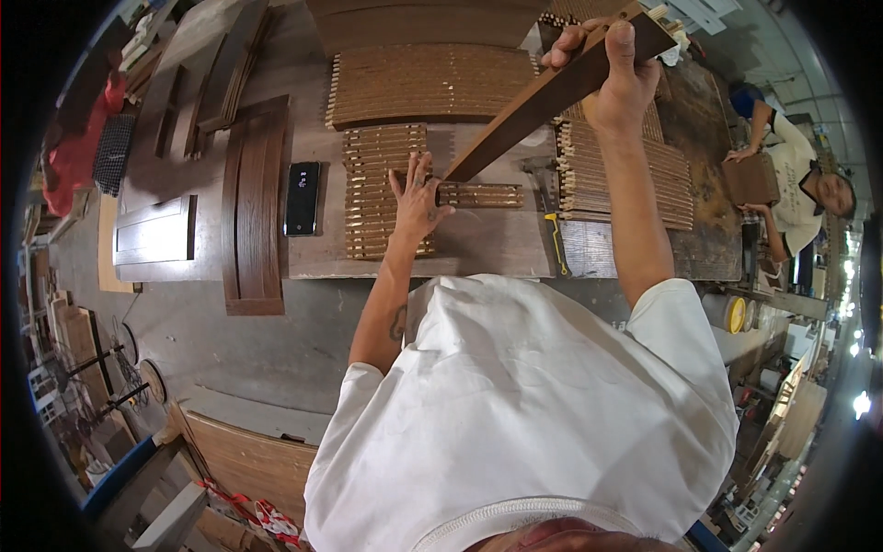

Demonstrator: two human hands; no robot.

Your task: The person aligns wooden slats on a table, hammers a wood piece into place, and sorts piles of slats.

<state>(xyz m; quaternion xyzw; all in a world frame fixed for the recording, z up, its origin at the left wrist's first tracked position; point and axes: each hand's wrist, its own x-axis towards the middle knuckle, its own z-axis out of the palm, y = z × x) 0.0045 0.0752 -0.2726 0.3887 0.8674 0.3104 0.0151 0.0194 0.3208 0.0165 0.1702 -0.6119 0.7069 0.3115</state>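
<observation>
White shirt: nearest, the wearer's own, at the lower middle.
Left hand: fingers spread wide over the stack of short slats, beside the lower end of the long board; whether the fingertips touch that end is hard to tell.
Right hand: raised and closed around the upper part of the long board, thumb across its face.
Long board: dark brown, held on a slant above the worktable — low end by the left hand, high end up to the right.
Phone: dark, lying left of the short slats.
Yellow-handled tool: near the table's front edge, right of the short slats.
Right-hand pile: slats with pale ends, partly behind the right forearm.
Far stack: longer brown slats, beyond the short ones.
Co-worker: off to the right — both hands on a brown block.
</observation>
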